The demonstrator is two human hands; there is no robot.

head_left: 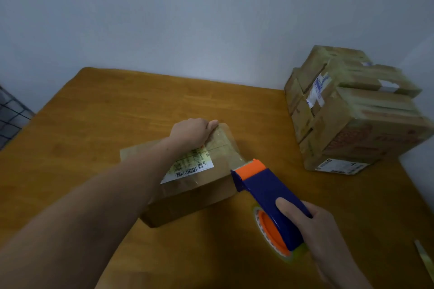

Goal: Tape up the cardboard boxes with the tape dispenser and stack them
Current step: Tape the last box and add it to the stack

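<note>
My right hand [324,230] is wrapped round the blue-and-orange tape dispenser [270,190], lower right, with its cutter end at the edge of the cardboard box [199,191] mid-frame. My left hand [195,132] sits on the box's far end, thumb pinning the clear tape. The fingers are hidden, so I can't tell if they're curled. The box looks light and stiff and will probably skate on the wooden table [112,112], so brace that far end. It's plain brown with a white barcode label on top.
</note>
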